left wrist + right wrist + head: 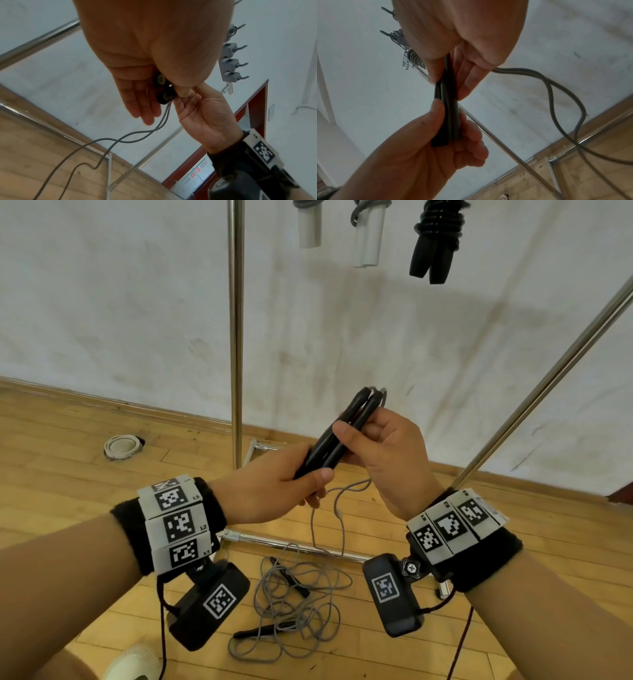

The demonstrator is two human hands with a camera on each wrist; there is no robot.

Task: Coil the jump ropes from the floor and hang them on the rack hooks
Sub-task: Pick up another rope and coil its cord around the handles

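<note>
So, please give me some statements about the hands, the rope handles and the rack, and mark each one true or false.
1. Both hands grip the pair of black handles. True: the left hand holds the lower end, the right hand the upper.
2. The grey cord is fully coiled. False: it hangs loose to a tangle on the floor.
3. Three ropes hang on the rack already. True.
4. All hanging ropes have white handles. False: one bundle is black.
5. More black handles lie on the floor. True.
</note>
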